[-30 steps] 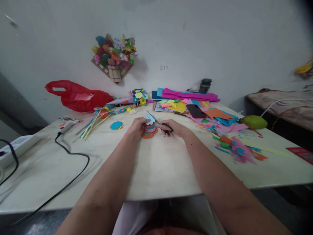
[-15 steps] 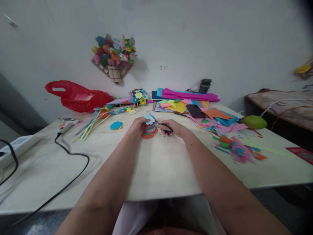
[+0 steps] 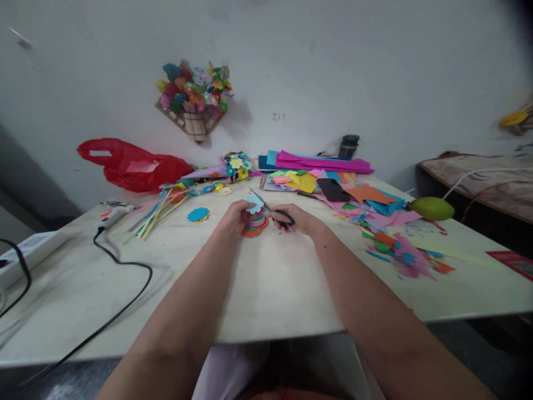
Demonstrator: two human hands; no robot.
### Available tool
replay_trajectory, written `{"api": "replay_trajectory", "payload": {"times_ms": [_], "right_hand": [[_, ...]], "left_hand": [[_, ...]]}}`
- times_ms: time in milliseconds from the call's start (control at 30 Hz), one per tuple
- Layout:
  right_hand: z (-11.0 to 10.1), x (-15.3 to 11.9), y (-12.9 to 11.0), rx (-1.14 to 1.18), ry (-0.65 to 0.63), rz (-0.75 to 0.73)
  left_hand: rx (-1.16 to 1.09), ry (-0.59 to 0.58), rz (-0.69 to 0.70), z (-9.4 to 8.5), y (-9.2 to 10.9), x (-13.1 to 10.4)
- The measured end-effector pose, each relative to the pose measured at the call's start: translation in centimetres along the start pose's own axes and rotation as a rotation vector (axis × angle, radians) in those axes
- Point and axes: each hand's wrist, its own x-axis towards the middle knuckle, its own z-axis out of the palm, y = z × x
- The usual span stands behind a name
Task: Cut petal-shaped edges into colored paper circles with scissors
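Note:
My left hand [image 3: 238, 216] is closed on a light blue paper piece [image 3: 254, 204] with a scalloped lower edge. In my right hand [image 3: 291, 216] is a pair of black-handled scissors [image 3: 285, 218], its blades pointing up and left beside the light blue piece. Whether the blades touch the paper I cannot tell. Just below the piece, a stack of round scalloped paper cutouts [image 3: 255, 231], orange at the bottom, lies on the table. Farther left rest blue and yellow scalloped cutouts [image 3: 198, 214].
A glue gun [image 3: 114, 215] with a black cord and a white power strip [image 3: 35, 253] lie on the left. Behind are thin paper strips [image 3: 152, 216] and a red plastic bag [image 3: 137, 166]. Paper scraps [image 3: 408, 255], a phone [image 3: 333, 189] and coloured sheets [image 3: 325, 162] occupy the right and back.
Almost nothing differs. Both hands stay in place with the light blue paper and the scissors; the paper has shifted very slightly.

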Motion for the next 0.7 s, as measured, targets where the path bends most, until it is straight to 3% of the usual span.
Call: {"api": "replay_trajectory", "payload": {"times_ms": [700], "right_hand": [[0.3,1.3,1.2,0.086,0.121,-0.041]], "left_hand": [[-0.084,0.201,0.058,2.3,-0.9,0.1]]}}
